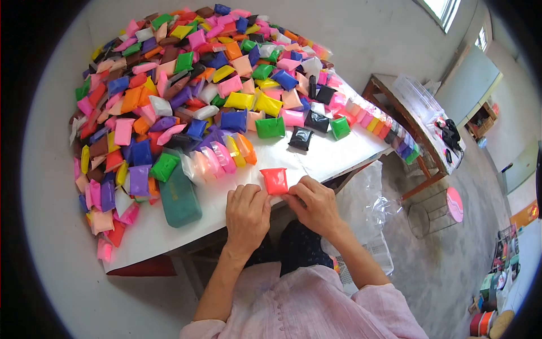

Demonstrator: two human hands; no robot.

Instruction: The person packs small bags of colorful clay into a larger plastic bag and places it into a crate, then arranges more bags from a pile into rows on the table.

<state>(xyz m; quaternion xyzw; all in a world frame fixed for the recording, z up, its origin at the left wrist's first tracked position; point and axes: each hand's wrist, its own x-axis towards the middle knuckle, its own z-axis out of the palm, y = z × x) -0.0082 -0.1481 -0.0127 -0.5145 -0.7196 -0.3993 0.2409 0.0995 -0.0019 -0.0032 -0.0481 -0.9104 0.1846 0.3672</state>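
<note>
A small shiny red packet (274, 181) sits at the table's front edge, between my two hands. My left hand (247, 213) is closed, its fingertips at the packet's lower left corner. On the other side, my right hand (312, 204) pinches the lower right corner between thumb and fingers. Just beyond lies a row of clear-wrapped packets, among them an orange packet (244, 148). A black packet (300, 138) and a green packet (270, 127) lie farther back. To the left of my hands rests a dark green box (179, 198).
A large heap of coloured packets (186, 96) covers much of the white table (333, 155). Stacked packets (378, 125) line its right edge. Clear plastic bags (361, 198) hang by my right arm. A stool (446, 206) and a second table (389, 90) stand to the right.
</note>
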